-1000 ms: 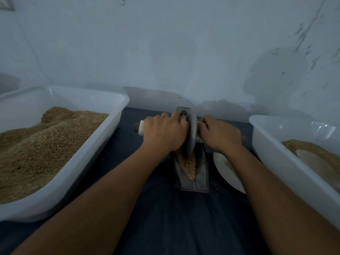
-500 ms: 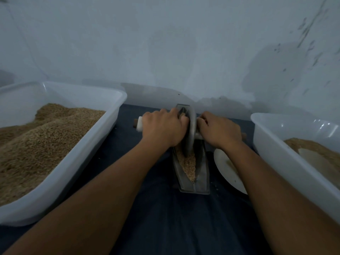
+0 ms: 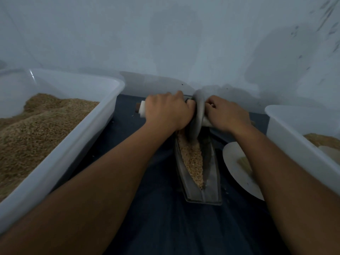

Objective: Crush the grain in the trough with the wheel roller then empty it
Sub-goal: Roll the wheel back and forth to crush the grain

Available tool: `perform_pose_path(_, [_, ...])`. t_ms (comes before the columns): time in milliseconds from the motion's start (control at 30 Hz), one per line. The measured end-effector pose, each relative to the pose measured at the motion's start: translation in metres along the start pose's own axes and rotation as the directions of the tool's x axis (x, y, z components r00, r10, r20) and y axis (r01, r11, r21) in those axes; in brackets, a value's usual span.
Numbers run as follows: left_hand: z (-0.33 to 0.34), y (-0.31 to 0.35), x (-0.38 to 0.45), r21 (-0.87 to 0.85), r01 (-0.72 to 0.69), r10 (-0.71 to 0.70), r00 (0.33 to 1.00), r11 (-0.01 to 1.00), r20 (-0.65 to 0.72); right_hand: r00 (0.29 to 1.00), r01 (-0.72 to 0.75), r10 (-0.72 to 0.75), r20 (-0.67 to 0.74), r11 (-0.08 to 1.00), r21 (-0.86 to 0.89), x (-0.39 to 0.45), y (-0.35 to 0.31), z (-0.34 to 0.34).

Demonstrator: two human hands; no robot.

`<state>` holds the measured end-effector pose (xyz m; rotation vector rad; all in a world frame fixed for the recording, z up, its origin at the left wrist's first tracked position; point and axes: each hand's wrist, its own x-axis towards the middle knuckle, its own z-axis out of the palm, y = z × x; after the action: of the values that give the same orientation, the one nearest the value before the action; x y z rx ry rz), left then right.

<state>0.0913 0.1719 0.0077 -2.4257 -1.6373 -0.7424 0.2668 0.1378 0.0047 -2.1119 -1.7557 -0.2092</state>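
Note:
A narrow metal trough lies lengthwise on the dark cloth, with tan grain heaped along its groove. The grey wheel roller stands on edge in the trough's far end. My left hand is closed on the axle's white left handle. My right hand grips the right handle, which it mostly hides. The far tip of the trough is hidden behind the wheel and my hands.
A big white tub heaped with grain stands at the left. Another white tub with some grain stands at the right. A white plate with a little grain lies between trough and right tub. The wall is close behind.
Both hands have pushed the wheel roller away from me along the trough toward its far end, uncovering more grain in the near part.

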Motion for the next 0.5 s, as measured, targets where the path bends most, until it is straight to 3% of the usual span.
perform_pose_path(500, [0.004, 0.010, 0.025, 0.080, 0.010, -0.012, 0.999, 0.997, 0.030, 0.992, -0.011, -0.004, 0.123, 0.992, 0.122, 0.029, 0.008, 0.000])
